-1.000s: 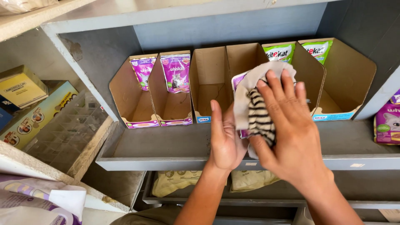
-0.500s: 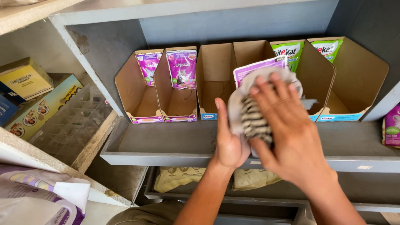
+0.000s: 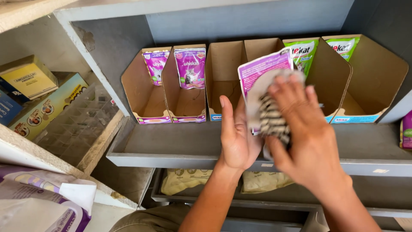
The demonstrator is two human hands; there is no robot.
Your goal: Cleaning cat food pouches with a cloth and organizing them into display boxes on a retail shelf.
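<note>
My left hand (image 3: pixel 237 138) holds a purple pet-food pouch (image 3: pixel 262 71) upright from behind, in front of the grey shelf (image 3: pixel 180 146). My right hand (image 3: pixel 305 141) presses a white cloth with dark stripes (image 3: pixel 271 116) against the front of that pouch. Behind them stand open cardboard display boxes (image 3: pixel 223 77). The two left boxes hold purple pouches (image 3: pixel 190 68), and the two right ones hold green pouches (image 3: pixel 301 52).
Yellow and blue cartons (image 3: pixel 30 79) sit on the left shelf beside a clear plastic grid tray (image 3: pixel 77 124). A purple and white bag (image 3: pixel 47 202) lies at the lower left. Tan packets (image 3: pixel 184 180) lie on the shelf below.
Both hands have lifted slightly, and more of the purple pouch shows above the cloth. My right hand has slid the cloth down the pouch face.
</note>
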